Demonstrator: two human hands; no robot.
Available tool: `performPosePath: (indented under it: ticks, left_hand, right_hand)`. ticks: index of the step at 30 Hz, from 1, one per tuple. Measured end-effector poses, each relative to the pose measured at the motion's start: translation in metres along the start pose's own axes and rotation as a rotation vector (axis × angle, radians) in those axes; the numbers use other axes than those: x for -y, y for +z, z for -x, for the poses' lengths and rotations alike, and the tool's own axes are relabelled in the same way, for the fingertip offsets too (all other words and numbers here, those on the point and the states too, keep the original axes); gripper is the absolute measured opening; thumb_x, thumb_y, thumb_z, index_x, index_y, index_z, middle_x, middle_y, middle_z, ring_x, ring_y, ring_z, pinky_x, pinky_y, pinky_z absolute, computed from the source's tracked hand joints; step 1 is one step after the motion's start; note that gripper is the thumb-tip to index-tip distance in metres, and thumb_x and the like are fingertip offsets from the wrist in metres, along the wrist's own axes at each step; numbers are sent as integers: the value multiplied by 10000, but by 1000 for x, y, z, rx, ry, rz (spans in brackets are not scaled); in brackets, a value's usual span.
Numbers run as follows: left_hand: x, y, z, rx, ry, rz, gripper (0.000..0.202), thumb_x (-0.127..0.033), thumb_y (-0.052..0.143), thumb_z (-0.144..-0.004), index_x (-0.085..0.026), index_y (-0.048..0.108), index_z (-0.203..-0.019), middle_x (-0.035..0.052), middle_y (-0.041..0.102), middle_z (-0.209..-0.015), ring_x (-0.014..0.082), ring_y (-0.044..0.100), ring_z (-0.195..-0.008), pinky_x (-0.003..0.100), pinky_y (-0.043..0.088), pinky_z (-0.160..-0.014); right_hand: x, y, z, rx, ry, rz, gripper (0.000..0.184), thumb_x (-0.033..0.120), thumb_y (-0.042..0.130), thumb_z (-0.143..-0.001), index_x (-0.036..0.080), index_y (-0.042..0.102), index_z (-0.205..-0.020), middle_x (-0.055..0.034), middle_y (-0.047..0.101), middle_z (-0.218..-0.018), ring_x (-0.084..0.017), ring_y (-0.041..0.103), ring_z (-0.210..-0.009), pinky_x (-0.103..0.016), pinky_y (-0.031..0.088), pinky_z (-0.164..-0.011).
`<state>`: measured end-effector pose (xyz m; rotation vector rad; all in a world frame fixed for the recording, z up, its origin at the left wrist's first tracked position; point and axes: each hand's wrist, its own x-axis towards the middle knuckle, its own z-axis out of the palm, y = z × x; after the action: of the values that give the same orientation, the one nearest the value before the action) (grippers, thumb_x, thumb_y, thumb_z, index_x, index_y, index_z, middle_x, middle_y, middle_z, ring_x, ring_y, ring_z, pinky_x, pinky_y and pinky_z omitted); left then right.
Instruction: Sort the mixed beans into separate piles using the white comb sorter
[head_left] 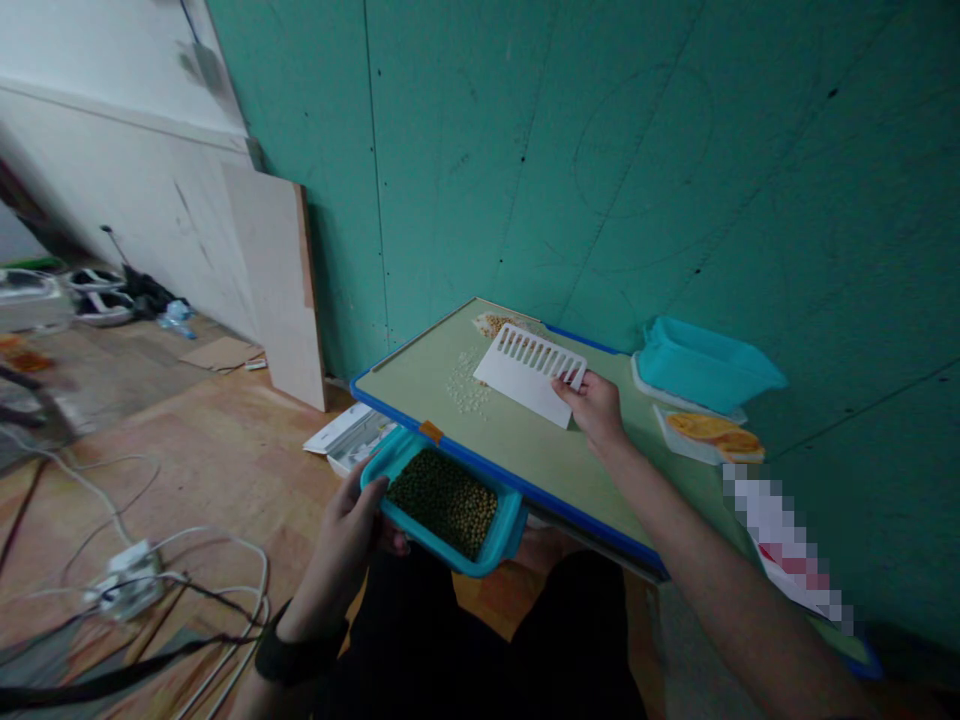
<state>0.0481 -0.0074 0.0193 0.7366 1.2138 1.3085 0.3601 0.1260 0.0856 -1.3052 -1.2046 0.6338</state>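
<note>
Head view: turquoise tub [513,520] of mixed beans [435,495] beside tabletop [517,452]; left hand [354,512] grips its rim (likely weighty; rim suits). White slotted scraper [521,385], probably light, stiff, over tabletop; right hand [598,405] pinches one end.

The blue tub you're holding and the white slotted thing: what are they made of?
The blue tub looks like smooth plastic: its rounded shape seems moulded in one piece. The white slotted piece is probably matte plastic, being thin, flat and evenly slotted; coated card is possible.
</note>
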Motion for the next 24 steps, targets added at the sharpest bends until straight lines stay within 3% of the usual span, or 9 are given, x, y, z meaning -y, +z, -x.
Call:
performPosePath:
  ticks: [18, 24]
  left_hand:
    - [3, -3, -5, 11, -3, 2, 838, -480, 706, -796, -188, 410, -1524, -74, 588, -420, 207, 585, -329, 285, 512, -344]
    - [0, -1, -1, 3, -3, -8, 871, -481, 710, -781, -149, 406, -1527, -59, 578, -396, 209, 562, -320, 279, 479, -335]
  right_hand:
    - [15, 10, 17, 106, 79, -67, 553, 573, 907, -465, 155, 743, -789, -90, 780, -767, -244, 717, -691, -341, 557, -640]
    - [19, 12, 22, 138, 128, -98, 569, 558, 922, -448, 153, 740, -804, -83, 770, -748, -236, 704, -669, -327, 536, -611]
